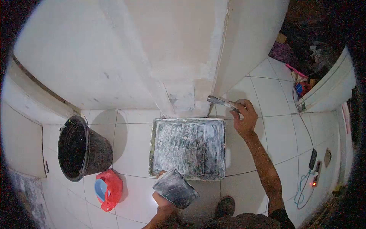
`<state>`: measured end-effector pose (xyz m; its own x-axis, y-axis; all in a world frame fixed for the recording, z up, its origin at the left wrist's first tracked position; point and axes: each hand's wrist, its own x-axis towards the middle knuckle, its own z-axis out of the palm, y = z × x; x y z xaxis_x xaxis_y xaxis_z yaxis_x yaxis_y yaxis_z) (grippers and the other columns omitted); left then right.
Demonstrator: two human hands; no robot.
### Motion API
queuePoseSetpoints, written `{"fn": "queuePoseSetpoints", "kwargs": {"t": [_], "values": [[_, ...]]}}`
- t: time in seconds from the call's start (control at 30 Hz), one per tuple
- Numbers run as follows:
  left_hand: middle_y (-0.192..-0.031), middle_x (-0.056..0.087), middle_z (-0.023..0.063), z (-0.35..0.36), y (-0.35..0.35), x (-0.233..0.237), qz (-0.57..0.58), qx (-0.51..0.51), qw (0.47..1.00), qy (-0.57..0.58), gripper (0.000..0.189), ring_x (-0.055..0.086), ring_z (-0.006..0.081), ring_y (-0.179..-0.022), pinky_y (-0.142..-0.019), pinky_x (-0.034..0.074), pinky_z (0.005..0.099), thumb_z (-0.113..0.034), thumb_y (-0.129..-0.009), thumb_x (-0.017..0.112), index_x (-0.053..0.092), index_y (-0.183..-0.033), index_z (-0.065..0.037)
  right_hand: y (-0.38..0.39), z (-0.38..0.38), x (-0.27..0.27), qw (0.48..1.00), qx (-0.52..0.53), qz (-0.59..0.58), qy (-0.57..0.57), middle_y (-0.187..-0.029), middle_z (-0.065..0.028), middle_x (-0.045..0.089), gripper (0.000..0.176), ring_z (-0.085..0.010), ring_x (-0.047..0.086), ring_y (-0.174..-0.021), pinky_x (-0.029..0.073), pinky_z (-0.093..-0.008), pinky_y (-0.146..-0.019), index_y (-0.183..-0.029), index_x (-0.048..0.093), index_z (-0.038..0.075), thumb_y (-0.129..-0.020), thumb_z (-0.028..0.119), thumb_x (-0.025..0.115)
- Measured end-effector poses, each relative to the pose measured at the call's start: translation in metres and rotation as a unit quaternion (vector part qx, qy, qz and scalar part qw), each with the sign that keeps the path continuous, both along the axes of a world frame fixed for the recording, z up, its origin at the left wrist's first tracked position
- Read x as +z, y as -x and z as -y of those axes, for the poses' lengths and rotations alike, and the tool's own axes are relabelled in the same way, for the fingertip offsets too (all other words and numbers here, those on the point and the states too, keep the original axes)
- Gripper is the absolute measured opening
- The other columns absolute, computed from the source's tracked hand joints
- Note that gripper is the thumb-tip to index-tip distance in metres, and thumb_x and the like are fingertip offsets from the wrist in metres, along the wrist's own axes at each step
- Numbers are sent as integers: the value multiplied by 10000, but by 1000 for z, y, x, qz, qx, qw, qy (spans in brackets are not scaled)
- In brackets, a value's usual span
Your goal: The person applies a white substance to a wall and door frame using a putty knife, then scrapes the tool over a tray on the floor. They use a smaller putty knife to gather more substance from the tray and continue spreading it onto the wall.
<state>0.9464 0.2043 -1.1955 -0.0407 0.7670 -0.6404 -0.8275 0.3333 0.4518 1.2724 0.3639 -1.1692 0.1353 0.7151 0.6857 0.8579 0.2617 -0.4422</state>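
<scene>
My left hand point(164, 200), low in the middle, is closed around a dark rectangular plate point(176, 189) smeared with white paste. The plate covers much of the hand and overlaps the near edge of a paint tray point(223, 152). White streaks coat the tray, which lies on the floor against the wall's foot. To the tray's upper right, my right hand point(246, 118) pinches a slim tool point(221, 101) with a dark rounded end and white smears. That dark end points left, close to the wall corner point(211, 89); fingers hide the other end.
A black bucket point(99, 147) lies tilted on the left, its mouth facing left. Nearer stands a red plastic bag point(114, 189) around a blue bowl point(100, 189). On the right, a power strip point(315, 177) with a lit red light and cables lies along the wall. A foot point(225, 206) shows below.
</scene>
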Motion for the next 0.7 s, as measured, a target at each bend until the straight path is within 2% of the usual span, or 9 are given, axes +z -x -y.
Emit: {"fn": "queuePoseSetpoints", "kwargs": {"t": [0.07, 0.13, 0.27, 0.37, 0.47, 0.53, 0.57, 0.63, 0.7], "values": [[-1024, 605, 75, -3, -8, 31, -29, -11, 998, 50, 344, 606, 248, -934, -791, 513, 414, -249, -929, 364, 500, -1199, -84, 6, -4, 3, 999, 29, -9, 11, -975, -91, 590, 291, -243, 633, -820, 528, -338, -677, -970, 678, 85, -689, 27, 727], [-893, 663, 90, -9, -19, 60, -67, 17, 997, 16, 216, 658, 187, -738, -665, 565, 347, -71, -885, 531, 569, -1075, 24, 5, -9, 6, 998, 50, -21, 18, -970, -94, 591, 289, -245, 634, -822, 528, -338, -678, -971, 677, 81, -692, 17, 723], [-859, 666, 70, -10, -20, 55, -30, 32, 999, -27, 197, 652, 156, -711, -646, 561, 323, -72, -875, 556, 584, -1052, 9, -10, -10, -6, 999, -10, 22, 24, -972, -95, 591, 279, -239, 638, -838, 538, -325, -686, -962, 674, 66, -696, -7, 716], [-844, 666, 50, -5, -5, 25, -142, 7, 989, 25, 169, 648, 136, -704, -629, 555, 298, -79, -872, 559, 598, -1019, -5, -6, 4, -10, 999, -12, -36, 24, -972, -87, 595, 286, -240, 631, -819, 530, -332, -683, -965, 678, 93, -690, 28, 721], [-1054, 617, 89, 3, 3, 1, -31, -11, 999, 25, 395, 627, 263, -924, -808, 527, 439, -313, -923, 384, 517, -1226, -98, 4, 7, 4, 998, 24, -51, 37, -982, -89, 594, 274, -244, 631, -822, 531, -332, -679, -958, 676, 93, -694, 35, 721], [-841, 666, 35, -3, -6, 27, -443, -147, 885, 0, 183, 644, 125, -698, -616, 546, 281, -114, -872, 581, 599, -1014, 0, 11, 1, 9, 998, 34, -28, 45, -997, -99, 589, 248, -244, 639, -851, 542, -323, -679, -945, 671, 63, -708, 3, 709], [-841, 666, 35, -6, -11, 40, -445, -150, 883, -4, 183, 644, 125, -698, -616, 546, 281, -114, -872, 581, 599, -1014, 0, 13, -6, 10, 999, 28, 2, 32, -997, -101, 588, 264, -239, 639, -857, 544, -316, -683, -957, 666, 69, -704, 12, 717], [-843, 667, 45, -9, -20, 59, -123, -55, 991, 25, 171, 646, 138, -701, -616, 546, 294, -107, -872, 578, 602, -1002, 1, 11, -12, 8, 999, 24, 34, 19, -998, -103, 586, 281, -234, 639, -864, 545, -309, -686, -969, 662, 74, -700, 20, 725], [-850, 668, 52, -11, -17, 57, -136, -49, 989, 26, 167, 648, 144, -705, -617, 546, 299, -99, -871, 573, 603, -1001, 1, 0, -10, 3, 999, -12, 37, 21, -980, -101, 585, 296, -210, 637, -878, 541, -319, -679, -994, 653, 87, -710, 52, 728]]}}
